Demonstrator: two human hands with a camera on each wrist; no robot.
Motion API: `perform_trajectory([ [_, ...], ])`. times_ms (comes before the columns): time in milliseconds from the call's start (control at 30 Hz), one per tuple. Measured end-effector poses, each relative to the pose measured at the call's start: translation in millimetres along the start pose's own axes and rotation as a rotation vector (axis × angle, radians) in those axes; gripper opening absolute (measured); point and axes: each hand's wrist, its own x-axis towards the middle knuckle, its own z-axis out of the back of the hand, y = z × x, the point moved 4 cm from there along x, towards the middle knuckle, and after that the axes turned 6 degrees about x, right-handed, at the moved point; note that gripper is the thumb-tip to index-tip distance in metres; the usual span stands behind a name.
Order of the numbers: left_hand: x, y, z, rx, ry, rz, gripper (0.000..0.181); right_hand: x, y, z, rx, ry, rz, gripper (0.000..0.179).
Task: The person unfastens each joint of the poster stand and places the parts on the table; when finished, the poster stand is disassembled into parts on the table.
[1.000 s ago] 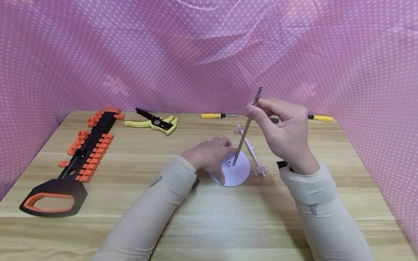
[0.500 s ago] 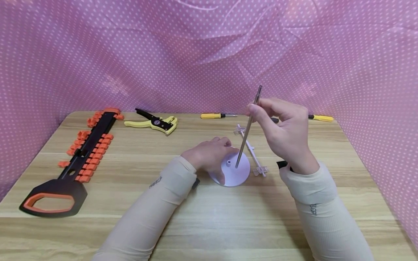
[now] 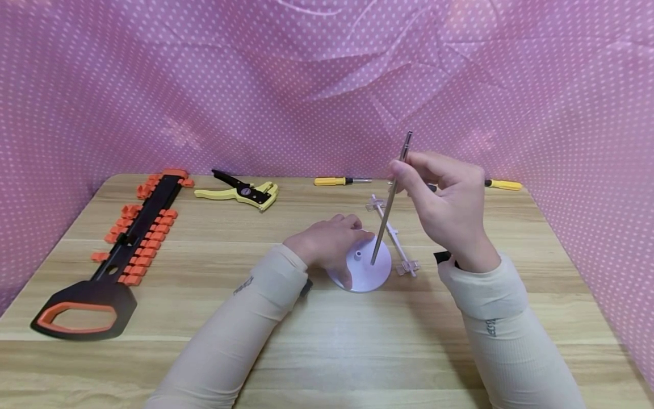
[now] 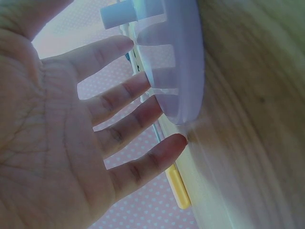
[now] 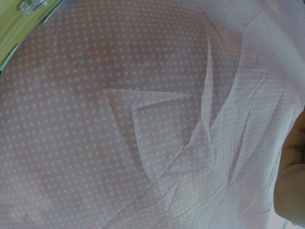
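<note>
My left hand [image 3: 327,241] spans a white round disc [image 3: 370,272] on the table, with its thumb at the near side. In the left wrist view its fairly straight fingers meet the disc's rim [image 4: 190,71]. A short hollow stub [image 3: 358,255] rises from the disc. My right hand [image 3: 447,201] pinches a thin metal rod [image 3: 390,201] near its upper end between thumb and fingers. The rod leans to the right, its lower end over the disc, right of the stub. Only part of a hand [image 5: 291,191] shows at the right wrist view's edge.
Just right of the disc lies a white bar [image 3: 393,233] with clear clips. Yellow wire strippers [image 3: 245,193] and yellow-handled screwdrivers [image 3: 329,182] lie along the back. At left is a black rack [image 3: 148,221] with orange clips. A pink dotted curtain [image 3: 306,85] surrounds the table.
The rod's lower end has shifted a little to the right across the disc, away from the stub. My right hand has moved slightly up and right; my left hand stays put.
</note>
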Motion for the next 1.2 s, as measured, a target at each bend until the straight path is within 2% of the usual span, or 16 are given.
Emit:
perform_trajectory([
  [667,-2.5,-0.8,0.6,-0.016,0.002,0.008,0.11,0.5,0.5,1.3,-0.044,-0.012,-0.008,0.01],
  [967,-1.7,-0.2,1.0,-0.021,0.004,0.006,0.11,0.2,0.1,2.6,-0.1,-0.006,-0.022,0.014],
  [1200,-1.4,-0.3,1.1,-0.019,0.006,0.008,0.11,0.1,-1.0,1.6,-0.118,-0.05,-0.067,0.01],
])
